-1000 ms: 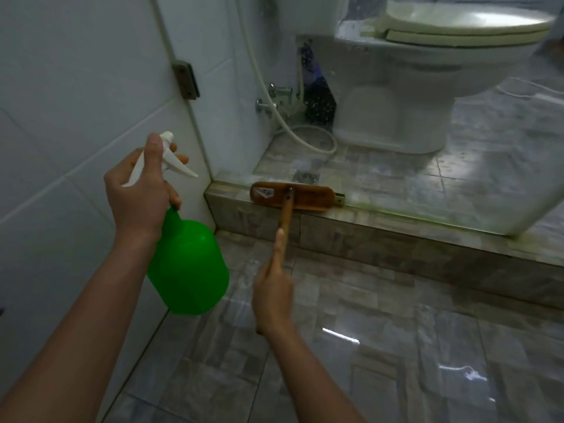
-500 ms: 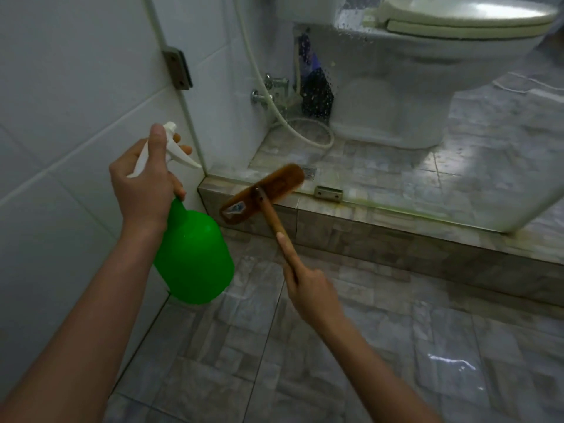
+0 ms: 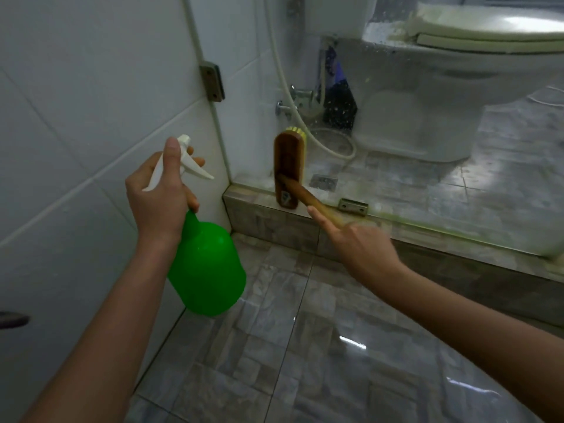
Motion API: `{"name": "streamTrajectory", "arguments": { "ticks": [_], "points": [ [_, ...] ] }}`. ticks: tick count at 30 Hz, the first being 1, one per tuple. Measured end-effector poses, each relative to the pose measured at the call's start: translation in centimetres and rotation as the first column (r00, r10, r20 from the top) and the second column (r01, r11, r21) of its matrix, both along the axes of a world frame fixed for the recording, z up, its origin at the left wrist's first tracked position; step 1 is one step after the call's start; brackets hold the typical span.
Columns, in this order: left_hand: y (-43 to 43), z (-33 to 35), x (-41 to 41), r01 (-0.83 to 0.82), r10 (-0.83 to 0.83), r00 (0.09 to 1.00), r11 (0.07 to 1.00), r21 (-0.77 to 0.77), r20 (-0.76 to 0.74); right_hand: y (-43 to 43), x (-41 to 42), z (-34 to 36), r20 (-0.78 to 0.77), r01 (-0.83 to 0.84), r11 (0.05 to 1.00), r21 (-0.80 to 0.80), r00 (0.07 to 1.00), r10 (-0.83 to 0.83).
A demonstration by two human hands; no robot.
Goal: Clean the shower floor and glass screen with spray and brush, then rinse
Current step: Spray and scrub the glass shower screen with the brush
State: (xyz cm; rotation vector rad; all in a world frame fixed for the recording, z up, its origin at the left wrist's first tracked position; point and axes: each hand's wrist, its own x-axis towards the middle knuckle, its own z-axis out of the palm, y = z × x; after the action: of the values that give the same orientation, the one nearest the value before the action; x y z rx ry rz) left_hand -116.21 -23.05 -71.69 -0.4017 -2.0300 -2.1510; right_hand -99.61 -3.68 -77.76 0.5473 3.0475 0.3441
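My left hand (image 3: 161, 196) grips the neck of a green spray bottle (image 3: 207, 270) with a white trigger head, held near the white tiled wall. My right hand (image 3: 363, 245) holds the wooden handle of a brown scrub brush (image 3: 288, 166), index finger stretched along the handle. The brush head stands upright, its yellow bristles pressed against the lower left part of the wet glass screen (image 3: 396, 132), just above the stone curb (image 3: 265, 218). The shower floor (image 3: 305, 346) of grey tiles is wet and shiny under my arms.
Behind the glass stand a white toilet (image 3: 457, 71), a hose (image 3: 305, 126) with a wall tap and a floor drain (image 3: 324, 181). A metal hinge (image 3: 212, 82) fixes the glass to the wall; a small bracket (image 3: 352, 206) sits on the curb.
The brush head has turned from lying flat along the curb to standing upright against the glass. My right hand has swung to the right; the spray bottle has barely moved.
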Motion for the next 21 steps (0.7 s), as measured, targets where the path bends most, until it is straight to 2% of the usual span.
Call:
{"name": "streamTrajectory", "arguments": {
  "ticks": [6,10,14,21],
  "points": [
    [-0.8,-0.1,0.0,-0.036,0.036,0.999,0.999,-0.015,-0.015,-4.5,-10.3,0.2,-0.032,-0.175,0.984,-0.032,0.984,0.174],
    [-0.7,0.0,0.1,-0.028,0.028,1.000,1.000,-0.009,-0.008,-0.6,-4.1,1.2,0.066,-0.110,0.993,-0.045,0.991,0.113],
    [-0.6,-0.1,0.8,-0.002,0.002,1.000,1.000,-0.022,0.007,2.3,2.9,3.4,0.190,-0.005,0.996,0.091,0.982,-0.013],
    [1.8,0.1,3.6,0.043,-0.046,0.998,0.996,-0.072,-0.035,0.9,-3.1,1.8,0.082,-0.152,0.988,0.042,0.986,0.148]
  ]
}}
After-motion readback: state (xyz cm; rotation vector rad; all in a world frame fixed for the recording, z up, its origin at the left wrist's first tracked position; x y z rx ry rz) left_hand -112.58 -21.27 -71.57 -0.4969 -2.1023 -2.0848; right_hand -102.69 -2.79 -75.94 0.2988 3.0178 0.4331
